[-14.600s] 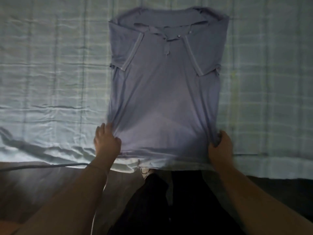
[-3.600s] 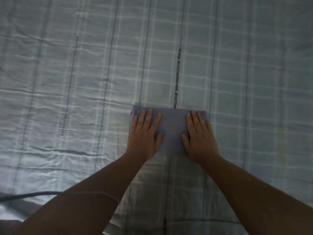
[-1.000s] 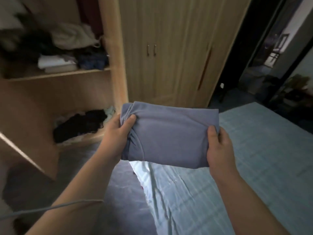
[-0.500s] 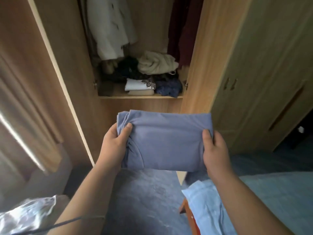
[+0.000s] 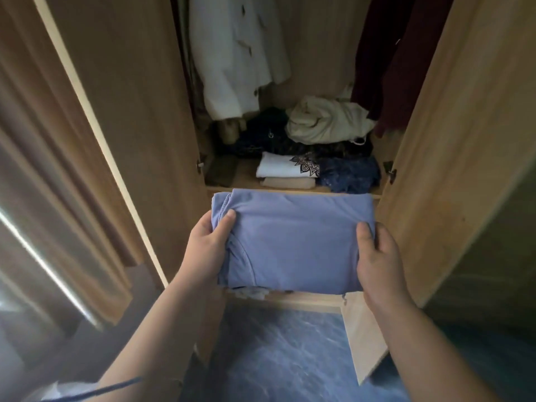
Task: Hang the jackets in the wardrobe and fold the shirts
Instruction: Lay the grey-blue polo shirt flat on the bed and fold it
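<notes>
A folded purple-blue shirt (image 5: pixel 293 242) is held level in the air in front of the open wardrobe (image 5: pixel 150 117). My left hand (image 5: pixel 207 245) grips its left edge with the thumb on top. My right hand (image 5: pixel 377 259) grips its right edge the same way. The shirt hangs just below the front edge of the wardrobe shelf (image 5: pixel 229 187). On that shelf lie a folded white shirt with a dark pattern (image 5: pixel 285 169) and a beige folded piece under it. A white jacket (image 5: pixel 235 53) hangs above at the left, and a dark red garment (image 5: pixel 385 59) hangs at the right.
A crumpled cream garment (image 5: pixel 324 120) and dark clothes (image 5: pixel 348 174) crowd the back and right of the shelf. Open wardrobe doors stand on the left (image 5: pixel 87 117) and the right (image 5: pixel 452 140). A curtain (image 5: pixel 34 184) hangs at far left. Blue patterned floor (image 5: pixel 278 352) lies below.
I have carried the folded shirt from the bed toward the wardrobe. Over the last half second I have come closer, and the shirt now sits just before the shelf.
</notes>
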A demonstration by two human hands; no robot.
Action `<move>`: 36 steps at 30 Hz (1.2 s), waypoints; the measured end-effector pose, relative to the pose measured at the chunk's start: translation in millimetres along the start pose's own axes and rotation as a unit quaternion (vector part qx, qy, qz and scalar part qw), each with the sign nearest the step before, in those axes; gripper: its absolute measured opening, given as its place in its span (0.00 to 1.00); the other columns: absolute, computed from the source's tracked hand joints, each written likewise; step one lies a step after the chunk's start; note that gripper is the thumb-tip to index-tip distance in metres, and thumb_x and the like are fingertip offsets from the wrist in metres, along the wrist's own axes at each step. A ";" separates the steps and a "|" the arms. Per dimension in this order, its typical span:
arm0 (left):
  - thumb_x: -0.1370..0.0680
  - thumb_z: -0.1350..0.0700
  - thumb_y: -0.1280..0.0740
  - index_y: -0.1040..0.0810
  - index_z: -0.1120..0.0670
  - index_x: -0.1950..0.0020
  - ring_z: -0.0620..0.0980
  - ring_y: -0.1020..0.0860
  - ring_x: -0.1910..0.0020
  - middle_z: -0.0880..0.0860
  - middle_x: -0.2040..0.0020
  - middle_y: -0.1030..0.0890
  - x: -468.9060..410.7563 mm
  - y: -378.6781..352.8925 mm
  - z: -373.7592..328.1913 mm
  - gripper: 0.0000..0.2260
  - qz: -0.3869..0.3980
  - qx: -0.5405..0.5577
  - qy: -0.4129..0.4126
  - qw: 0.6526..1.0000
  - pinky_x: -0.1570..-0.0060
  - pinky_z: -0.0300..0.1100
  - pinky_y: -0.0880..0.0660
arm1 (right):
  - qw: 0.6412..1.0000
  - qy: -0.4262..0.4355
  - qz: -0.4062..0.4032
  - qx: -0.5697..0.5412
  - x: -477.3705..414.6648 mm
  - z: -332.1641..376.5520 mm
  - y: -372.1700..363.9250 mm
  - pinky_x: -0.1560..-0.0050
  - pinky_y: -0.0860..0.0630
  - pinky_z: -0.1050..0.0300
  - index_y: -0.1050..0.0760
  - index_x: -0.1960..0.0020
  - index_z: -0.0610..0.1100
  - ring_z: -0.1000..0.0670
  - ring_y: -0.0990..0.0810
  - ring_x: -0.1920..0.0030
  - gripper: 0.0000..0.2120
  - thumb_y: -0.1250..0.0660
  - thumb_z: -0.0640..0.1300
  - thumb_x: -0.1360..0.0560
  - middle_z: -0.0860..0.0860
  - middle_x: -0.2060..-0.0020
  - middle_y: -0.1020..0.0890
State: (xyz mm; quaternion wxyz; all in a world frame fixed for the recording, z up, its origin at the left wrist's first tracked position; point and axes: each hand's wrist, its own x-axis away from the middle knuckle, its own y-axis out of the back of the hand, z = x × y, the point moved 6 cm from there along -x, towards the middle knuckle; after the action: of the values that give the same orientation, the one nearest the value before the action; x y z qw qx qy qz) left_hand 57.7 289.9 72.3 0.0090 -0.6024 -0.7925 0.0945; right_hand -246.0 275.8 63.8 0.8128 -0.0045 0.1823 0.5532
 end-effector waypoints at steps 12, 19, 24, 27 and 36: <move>0.22 0.42 0.32 0.20 0.45 0.41 0.49 0.15 0.49 0.47 0.47 0.15 -223.8 -105.5 36.7 0.12 -0.022 -0.034 0.017 0.999 0.53 0.46 0.19 | 0.998 -0.033 0.046 0.033 -255.8 -74.3 -68.9 0.63 0.32 0.62 0.28 0.51 0.53 0.61 0.25 0.60 0.11 0.42 0.59 0.19 0.60 0.61 0.24; 0.22 0.42 0.32 0.21 0.48 0.42 0.47 0.15 0.52 0.46 0.50 0.14 -350.8 -119.0 83.9 0.14 -0.043 -0.050 0.059 0.996 0.59 0.40 0.20 | 0.995 -0.048 0.075 0.048 -359.0 -123.1 -140.3 0.59 0.28 0.56 0.27 0.56 0.51 0.57 0.23 0.57 0.12 0.40 0.58 0.19 0.54 0.58 0.21; 0.21 0.43 0.33 0.20 0.46 0.45 0.44 0.15 0.53 0.44 0.51 0.14 -451.7 -121.0 110.6 0.10 -0.033 -0.061 0.083 0.994 0.62 0.35 0.20 | 0.991 -0.050 0.079 0.092 -434.7 -151.9 -199.3 0.55 0.26 0.51 0.23 0.51 0.43 0.48 0.21 0.56 0.19 0.41 0.58 0.19 0.49 0.57 0.20; 0.20 0.44 0.33 0.20 0.44 0.48 0.43 0.15 0.55 0.44 0.53 0.14 -507.7 -123.0 124.6 0.06 -0.021 -0.068 0.104 0.992 0.62 0.35 0.20 | 0.990 -0.044 0.070 0.116 -475.7 -162.4 -229.8 0.57 0.26 0.52 0.24 0.55 0.42 0.48 0.22 0.57 0.19 0.40 0.57 0.19 0.48 0.59 0.21; 0.21 0.46 0.33 0.20 0.54 0.49 0.55 0.19 0.50 0.53 0.52 0.18 -609.6 -126.4 185.0 0.12 -0.003 -0.301 0.104 0.948 0.51 0.46 0.22 | 0.956 -0.040 0.087 0.278 -527.4 -197.8 -276.2 0.65 0.26 0.53 0.30 0.59 0.44 0.46 0.22 0.63 0.20 0.42 0.58 0.19 0.46 0.63 0.22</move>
State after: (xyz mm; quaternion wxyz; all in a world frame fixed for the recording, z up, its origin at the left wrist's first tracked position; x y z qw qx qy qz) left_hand 80.6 -351.3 -28.4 -0.0901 -0.5815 -0.7802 -0.2122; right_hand -224.3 -346.1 -15.6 0.7371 0.2591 0.2960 0.5495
